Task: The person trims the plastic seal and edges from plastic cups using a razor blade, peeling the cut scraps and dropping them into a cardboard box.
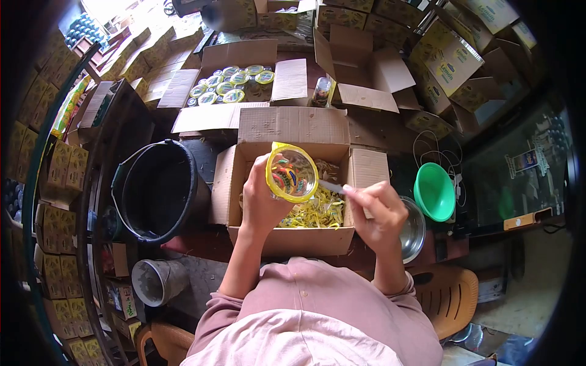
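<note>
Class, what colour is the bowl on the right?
Green; the bowl shows best in the head view.

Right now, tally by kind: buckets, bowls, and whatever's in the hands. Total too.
Buckets: 2 (black bucket, grey bucket)
Bowls: 2 (green bowl, metal bowl, partly hidden)
Yellow-rimmed container in the left hand: 1
Thin blade-like tool in the right hand: 1
Total: 6

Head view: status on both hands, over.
Left hand holding yellow-rimmed container. Right hand gripping slim pale tool near its rim. Open carton of yellow scraps below.
</note>
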Demonstrator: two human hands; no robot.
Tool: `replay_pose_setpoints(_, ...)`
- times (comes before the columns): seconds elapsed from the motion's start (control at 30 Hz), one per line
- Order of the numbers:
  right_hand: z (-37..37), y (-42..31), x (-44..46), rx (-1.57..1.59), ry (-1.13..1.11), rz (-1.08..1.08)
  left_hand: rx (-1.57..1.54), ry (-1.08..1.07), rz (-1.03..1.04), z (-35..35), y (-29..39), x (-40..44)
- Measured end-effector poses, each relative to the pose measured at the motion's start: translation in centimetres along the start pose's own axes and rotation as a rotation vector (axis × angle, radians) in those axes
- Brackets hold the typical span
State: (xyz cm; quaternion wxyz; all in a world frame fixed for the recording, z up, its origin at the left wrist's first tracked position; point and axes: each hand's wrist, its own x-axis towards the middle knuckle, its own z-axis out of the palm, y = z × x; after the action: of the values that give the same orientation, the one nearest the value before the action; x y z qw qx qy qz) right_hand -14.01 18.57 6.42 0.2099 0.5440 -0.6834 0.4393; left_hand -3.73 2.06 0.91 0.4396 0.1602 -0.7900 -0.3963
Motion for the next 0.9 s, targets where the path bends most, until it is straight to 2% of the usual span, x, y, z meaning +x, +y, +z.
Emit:
replay_pose_setpoints(0.13, 0.6, -0.7, 0.3, -0.1, -0.077, -0.168, 0.127, 0.032, 0.114, -0.3, 0.7, 0.2)
replay_pose_setpoints(0.27, 1.3, -0.2, 0.2, -0.114, -0.126, -0.22, 0.18, 0.045, 0.169, -0.5, 0.9, 0.4)
replay_pose_setpoints(0.77, 2.6, 0.8, 0.1, -0.135, -0.127, -0.222, 0.254, 0.002, 0.213, -0.4, 2.3, 0.6)
replay_pose_setpoints(0.9, 3.0, 1.3, 0.5, -0.135, -0.068, -0.197, 0.238, -0.005, 0.202, 0.1, 2.0, 0.3)
